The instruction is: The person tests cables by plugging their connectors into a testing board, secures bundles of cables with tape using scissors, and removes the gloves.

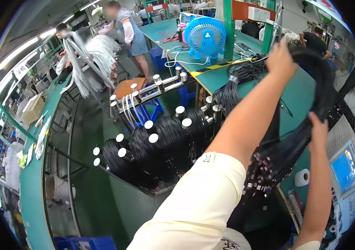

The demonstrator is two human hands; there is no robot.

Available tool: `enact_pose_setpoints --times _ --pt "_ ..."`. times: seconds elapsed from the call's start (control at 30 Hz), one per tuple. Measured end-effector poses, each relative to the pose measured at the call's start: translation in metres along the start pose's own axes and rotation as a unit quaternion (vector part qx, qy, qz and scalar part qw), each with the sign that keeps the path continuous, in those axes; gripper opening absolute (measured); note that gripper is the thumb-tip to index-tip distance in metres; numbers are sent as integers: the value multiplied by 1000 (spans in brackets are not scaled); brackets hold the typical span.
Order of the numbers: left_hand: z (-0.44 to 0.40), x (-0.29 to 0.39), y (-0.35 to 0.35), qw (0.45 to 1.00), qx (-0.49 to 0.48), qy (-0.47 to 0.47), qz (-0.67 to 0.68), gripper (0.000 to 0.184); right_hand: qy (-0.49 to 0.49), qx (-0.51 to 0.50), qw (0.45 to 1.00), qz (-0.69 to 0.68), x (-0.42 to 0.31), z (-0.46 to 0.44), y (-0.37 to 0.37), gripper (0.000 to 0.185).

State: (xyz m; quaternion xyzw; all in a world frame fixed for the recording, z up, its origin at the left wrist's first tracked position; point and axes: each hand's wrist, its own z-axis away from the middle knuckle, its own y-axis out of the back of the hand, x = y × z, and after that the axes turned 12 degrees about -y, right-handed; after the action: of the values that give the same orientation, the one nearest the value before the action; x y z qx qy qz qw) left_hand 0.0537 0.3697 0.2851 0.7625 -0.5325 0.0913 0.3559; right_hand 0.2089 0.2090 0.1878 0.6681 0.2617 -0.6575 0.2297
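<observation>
A thick bundle of black cables (pixel 325 79) arches up over the right side of the green bench, blurred by motion. My left hand (pixel 281 61) is raised at the upper end of this bundle, its fingers curled and partly smeared. Lower down, my right hand (pixel 319 130) is closed around the bundle's side. Many small pale and reddish connectors (pixel 265 171) hang at the cables' lower ends. Beside my left forearm, another black cable bundle (pixel 228 89), tied with a band, lies over the bench edge.
A rack with white-capped posts (pixel 153 138) carries more black cables (pixel 173 133) on my left. A blue fan (pixel 205 37) stands on the green bench (pixel 300 93). On the right are a machine with a screen (pixel 345 171) and a white roll (pixel 302 178). Several people work farther off.
</observation>
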Motion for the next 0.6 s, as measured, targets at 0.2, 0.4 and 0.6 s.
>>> enact_pose_setpoints --times 0.2,0.4,0.6 --pt "104 -104 -97 940 -270 187 -93 93 17 -113 868 483 104 -15 -12 97" --pt "117 -97 -85 988 -83 95 -84 52 -5 -93 848 521 87 2 -15 89" --pt "156 -46 1 992 -90 35 87 45 172 -113 875 438 34 79 38 76"
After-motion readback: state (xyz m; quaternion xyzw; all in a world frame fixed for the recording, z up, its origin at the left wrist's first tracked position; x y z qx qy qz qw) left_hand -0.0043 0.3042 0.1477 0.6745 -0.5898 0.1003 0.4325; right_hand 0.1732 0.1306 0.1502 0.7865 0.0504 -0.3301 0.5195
